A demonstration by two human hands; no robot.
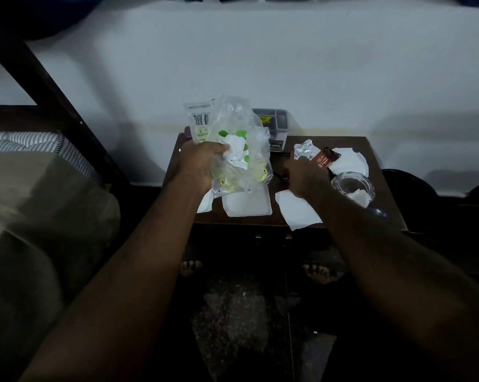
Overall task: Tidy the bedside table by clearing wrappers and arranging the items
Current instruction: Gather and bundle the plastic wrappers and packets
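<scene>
My left hand grips a bunch of clear plastic wrappers with green and yellow print and crumpled white paper inside, held above the left part of the dark wooden bedside table. My right hand is curled over the table's middle and pinches a crumpled silver foil wrapper together with a red-brown wrapper. White paper sheets lie flat on the table, one under my left hand, one under my right wrist.
A grey lidded box with a yellow label stands at the table's back by the white wall. A clear glass jar lies at the right beside a white plate. A bed is at left. A dark bin sits at right.
</scene>
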